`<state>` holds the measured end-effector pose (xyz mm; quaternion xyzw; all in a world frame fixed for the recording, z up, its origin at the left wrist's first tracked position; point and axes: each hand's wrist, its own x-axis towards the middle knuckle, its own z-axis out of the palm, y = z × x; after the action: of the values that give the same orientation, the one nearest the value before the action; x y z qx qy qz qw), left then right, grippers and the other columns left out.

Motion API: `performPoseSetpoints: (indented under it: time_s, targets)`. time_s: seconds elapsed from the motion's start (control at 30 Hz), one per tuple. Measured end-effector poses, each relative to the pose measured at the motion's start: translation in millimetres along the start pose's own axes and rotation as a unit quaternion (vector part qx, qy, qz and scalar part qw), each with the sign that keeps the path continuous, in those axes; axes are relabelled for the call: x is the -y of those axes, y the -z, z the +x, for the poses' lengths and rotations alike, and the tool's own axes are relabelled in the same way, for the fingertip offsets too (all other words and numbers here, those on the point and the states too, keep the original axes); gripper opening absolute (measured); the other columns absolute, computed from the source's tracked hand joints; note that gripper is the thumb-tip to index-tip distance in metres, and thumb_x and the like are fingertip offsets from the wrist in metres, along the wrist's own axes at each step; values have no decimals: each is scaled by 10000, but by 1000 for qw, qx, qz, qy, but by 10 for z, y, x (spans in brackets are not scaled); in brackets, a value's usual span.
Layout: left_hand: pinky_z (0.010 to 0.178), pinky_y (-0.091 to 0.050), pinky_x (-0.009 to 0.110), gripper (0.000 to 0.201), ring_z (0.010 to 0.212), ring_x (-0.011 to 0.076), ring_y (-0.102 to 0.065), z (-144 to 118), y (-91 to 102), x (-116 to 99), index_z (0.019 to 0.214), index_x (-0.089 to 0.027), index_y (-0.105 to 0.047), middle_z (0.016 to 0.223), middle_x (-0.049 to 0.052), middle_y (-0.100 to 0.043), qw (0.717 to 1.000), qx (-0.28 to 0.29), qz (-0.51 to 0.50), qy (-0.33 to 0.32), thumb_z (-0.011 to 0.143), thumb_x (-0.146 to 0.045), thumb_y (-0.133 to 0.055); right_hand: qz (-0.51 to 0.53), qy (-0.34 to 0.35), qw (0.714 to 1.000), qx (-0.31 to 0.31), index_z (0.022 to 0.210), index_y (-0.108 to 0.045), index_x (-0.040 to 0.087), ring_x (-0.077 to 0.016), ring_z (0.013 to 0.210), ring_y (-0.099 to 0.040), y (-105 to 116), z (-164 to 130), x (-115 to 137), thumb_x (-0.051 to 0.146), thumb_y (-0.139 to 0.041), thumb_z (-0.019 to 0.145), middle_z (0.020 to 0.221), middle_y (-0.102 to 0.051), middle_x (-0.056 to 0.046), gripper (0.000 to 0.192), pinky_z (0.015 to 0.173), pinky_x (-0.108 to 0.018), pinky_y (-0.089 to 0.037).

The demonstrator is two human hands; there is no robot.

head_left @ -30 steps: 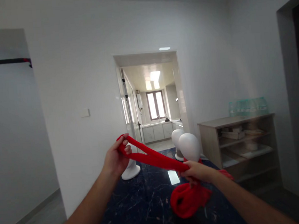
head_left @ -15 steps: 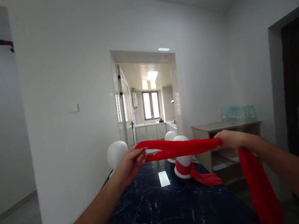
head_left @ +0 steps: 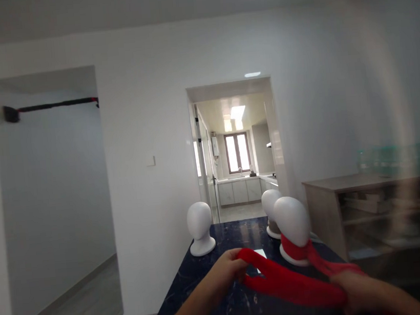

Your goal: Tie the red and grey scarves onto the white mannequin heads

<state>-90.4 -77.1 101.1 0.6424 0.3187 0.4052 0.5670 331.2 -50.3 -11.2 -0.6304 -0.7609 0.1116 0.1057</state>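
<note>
Left hand (head_left: 227,268): fingers curled through the looped end of a red scarf (head_left: 287,284), pinching the fabric at the top of the loop. Right hand (head_left: 357,289): blurred, closed around the other end of the same scarf where the two strands come together.

Red scarf: held low over the dark marble table (head_left: 205,275), stretched between the two hands as a long open loop, sloping down from left hand to right.

Risks, as a judgement: the loop is drawn fairly taut, so a strand could slide off the left fingers if the pull grows. The right hand is just beside the trailing end of a second red scarf (head_left: 306,254), tied round the neck of the nearest white mannequin head (head_left: 292,221); catching that tail could tip the head, which rests only on its own base.

Hand pose: left forearm rises from the lower edge toward the table middle, wrist bent inward, knuckles up. Right forearm enters from the lower right, hand lower than the left.

Surroundings: two further bare mannequin heads, one at the left (head_left: 200,222), one behind (head_left: 269,204); wooden shelf unit (head_left: 328,206) to the right; open doorway (head_left: 236,145) beyond.
</note>
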Motion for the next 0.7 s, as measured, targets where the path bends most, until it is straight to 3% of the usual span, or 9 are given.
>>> performPoseSetpoints:
  time_s: [0.1,0.17,0.23,0.3,0.4,0.5,0.57,0.63,0.7]
  targets:
    - [621,-356,274,171,606,124,-489,-93,1,81,898,-168,-756,657,-31,-584,997,-9,69,26,765,-216,-659,119,62,991,18,1507,-595,284,-398,1446,-535,-275,-85,720,318,-930,473,1573,-576,-145,1087,1205,-438,-407]
    - [620,-365,273,191,601,123,-495,-100,-42,125,890,-173,-760,657,-31,-596,996,-7,83,28,751,-199,-632,237,164,957,-17,1647,-366,252,-369,1508,-460,-445,-51,1331,376,-920,535,1683,-422,-157,1248,1256,-453,-341]
    - [607,-365,272,187,581,119,-492,-62,-84,160,861,-173,-757,639,-34,-598,995,1,89,34,730,-185,-624,329,209,919,-58,1576,-474,253,-368,1368,-589,-653,103,1873,319,-911,517,1555,-577,-143,1148,1155,-460,-456]
    - [607,-380,271,183,584,123,-520,5,-82,200,850,-168,-760,651,-24,-629,995,8,93,39,721,-181,-631,380,179,905,-71,1321,-682,234,-314,1034,-718,-864,341,2223,277,-863,555,1167,-776,-84,789,923,-408,-565]
    - [651,-425,266,190,641,133,-584,121,80,330,887,-160,-777,726,-1,-698,997,-2,76,26,730,-192,-675,465,142,872,-54,959,-739,198,-196,673,-627,-1049,698,2325,356,-793,674,739,-708,-1,330,665,-320,-513]
    - [753,-491,279,232,768,162,-672,202,449,610,943,-163,-780,877,37,-762,998,-57,16,35,724,-240,-759,557,157,815,36,1009,-729,200,-119,500,-469,-1074,920,2130,537,-773,755,603,-588,57,424,548,-277,-433]
    - [839,-537,325,348,907,217,-731,233,772,864,1023,-168,-772,1021,94,-786,992,-94,-28,76,708,-309,-816,575,147,801,76,1096,-717,213,-115,450,-431,-1099,996,1997,652,-705,808,568,-560,69,525,518,-277,-420]
    - [868,-572,388,457,983,278,-757,269,1122,1114,1058,-169,-760,1070,143,-789,979,-166,-17,116,674,-396,-858,540,138,829,45,1027,-730,216,-154,521,-554,-1168,1037,1928,640,-623,875,641,-656,17,463,571,-298,-466]
    - [851,-587,428,473,996,327,-763,334,1477,1303,1004,-165,-737,1035,155,-786,946,-297,44,119,632,-428,-865,436,126,891,-34,876,-735,216,-217,713,-699,-1255,1055,1918,484,-599,906,789,-757,-47,303,681,-317,-508]
